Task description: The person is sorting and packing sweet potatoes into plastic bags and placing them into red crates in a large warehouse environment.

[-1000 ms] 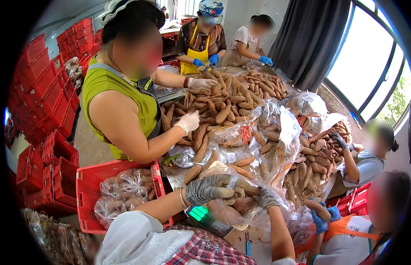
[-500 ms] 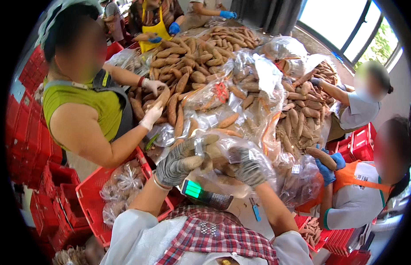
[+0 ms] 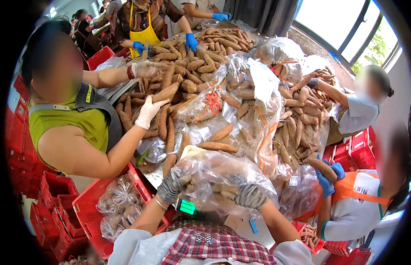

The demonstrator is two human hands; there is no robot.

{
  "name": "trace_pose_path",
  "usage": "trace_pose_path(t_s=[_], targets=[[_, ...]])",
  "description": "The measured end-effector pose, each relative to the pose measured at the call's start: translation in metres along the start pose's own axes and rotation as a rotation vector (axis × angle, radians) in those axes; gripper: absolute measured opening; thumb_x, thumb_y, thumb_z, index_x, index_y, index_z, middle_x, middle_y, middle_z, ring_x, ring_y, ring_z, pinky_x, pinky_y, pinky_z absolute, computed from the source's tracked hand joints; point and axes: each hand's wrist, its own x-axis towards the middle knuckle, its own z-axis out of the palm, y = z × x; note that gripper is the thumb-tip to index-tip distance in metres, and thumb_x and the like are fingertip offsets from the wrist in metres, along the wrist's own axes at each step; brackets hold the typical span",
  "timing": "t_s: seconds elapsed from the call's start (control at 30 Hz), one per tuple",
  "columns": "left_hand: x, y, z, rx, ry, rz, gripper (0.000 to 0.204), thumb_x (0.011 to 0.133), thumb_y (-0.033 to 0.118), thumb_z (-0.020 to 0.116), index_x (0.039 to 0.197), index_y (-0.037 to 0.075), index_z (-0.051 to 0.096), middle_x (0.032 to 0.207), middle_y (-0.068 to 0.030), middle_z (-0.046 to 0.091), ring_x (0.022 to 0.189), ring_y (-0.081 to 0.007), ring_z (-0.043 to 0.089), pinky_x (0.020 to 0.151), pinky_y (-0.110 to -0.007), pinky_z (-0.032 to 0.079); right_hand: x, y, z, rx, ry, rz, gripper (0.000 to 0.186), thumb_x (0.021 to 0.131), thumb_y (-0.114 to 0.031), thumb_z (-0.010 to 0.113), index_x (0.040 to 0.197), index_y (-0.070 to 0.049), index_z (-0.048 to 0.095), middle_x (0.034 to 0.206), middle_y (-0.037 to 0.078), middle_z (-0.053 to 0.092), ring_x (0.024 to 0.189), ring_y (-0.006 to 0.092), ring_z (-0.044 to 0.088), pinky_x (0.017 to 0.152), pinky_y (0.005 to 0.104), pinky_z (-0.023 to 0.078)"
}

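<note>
Both hands wear grey striped knit gloves and hold a clear plastic bag [image 3: 218, 168] with sweet potatoes inside, low in the middle. My left hand [image 3: 172, 187] grips its left side, with fingertips partly behind plastic. My right hand [image 3: 246, 193] is closed on the right side, also partly veiled by the bag. A scale with a green display [image 3: 187, 206] sits just below the bag, partly covered by it. A pale tray edge [image 3: 191, 149] shows behind the bag. A large heap of loose sweet potatoes [image 3: 196, 73] covers the table beyond.
A red crate [image 3: 88, 207] with bagged sweet potatoes stands at left, near stacked red crates [image 3: 59, 203]. A co-worker in green [image 3: 59, 137] works at left, others [image 3: 145, 22] across the table and at right [image 3: 347, 207]. A blue tool [image 3: 253, 225] lies near the front edge.
My hands have moved slightly apart, carrying the bag with them. The co-worker on the left has lifted a sweet potato in a gloved hand. The whole view has shifted.
</note>
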Motion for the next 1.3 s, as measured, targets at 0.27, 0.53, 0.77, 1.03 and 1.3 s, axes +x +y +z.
trace_pose_path(t_s=[0.27, 0.53, 0.77, 1.03, 1.3], targets=[[0.034, -0.026, -0.02, 0.284, 0.038, 0.141, 0.043, 0.081, 0.019, 0.065, 0.118, 0.002, 0.049, 0.109, -0.0092, 0.057, 0.096, -0.0158, 0.056, 0.083, -0.027, 0.046, 0.015, 0.049, 0.013, 0.084, 0.194, 0.196, 0.034, 0.084, -0.018, 0.06, 0.115, -0.007, 0.057, 0.118, 0.009, 0.057, 0.111, 0.0236, 0.05, 0.098, 0.0337, 0.037], [0.025, -0.007, -0.026, 0.361, -0.193, -0.019, 0.043, 0.082, 0.018, 0.064, 0.12, 0.002, 0.05, 0.115, -0.0074, 0.055, 0.097, -0.0143, 0.055, 0.083, -0.028, 0.046, 0.027, 0.052, 0.034, -0.103, 0.271, 0.112, 0.031, 0.078, -0.027, 0.059, 0.104, -0.009, 0.064, 0.114, 0.008, 0.059, 0.11, 0.0251, 0.05, 0.102, 0.039, 0.03], [0.041, 0.064, -0.067, 0.661, -0.015, 0.145, 0.025, 0.082, 0.025, 0.065, 0.095, 0.005, 0.064, 0.093, -0.0024, 0.062, 0.084, -0.0118, 0.057, 0.077, -0.028, 0.046, 0.031, 0.049, 0.042, -0.131, 0.273, 0.15, 0.024, 0.078, -0.021, 0.06, 0.099, -0.01, 0.064, 0.106, 0.01, 0.061, 0.103, 0.0279, 0.053, 0.092, 0.0396, 0.038], [0.202, 0.089, -0.078, 0.721, 0.306, 0.398, 0.037, 0.077, 0.039, 0.065, 0.09, 0.006, 0.059, 0.087, -0.0061, 0.059, 0.083, -0.0142, 0.053, 0.077, -0.029, 0.043, 0.044, 0.044, 0.034, -0.165, 0.294, 0.206, 0.025, 0.078, -0.024, 0.06, 0.099, -0.009, 0.064, 0.103, 0.009, 0.061, 0.1, 0.027, 0.054, 0.092, 0.0394, 0.039], [0.325, 0.129, -0.07, 1.285, 0.753, 0.069, 0.087, 0.073, 0.056, 0.059, 0.139, 0.011, 0.024, 0.133, -0.0223, 0.038, 0.119, -0.0369, 0.042, 0.097, -0.042, 0.037, 0.046, 0.046, 0.033, -0.164, 0.278, 0.239, 0.027, 0.078, -0.026, 0.061, 0.099, -0.009, 0.064, 0.1, 0.008, 0.062, 0.098, 0.0262, 0.055, 0.091, 0.0393, 0.04]])
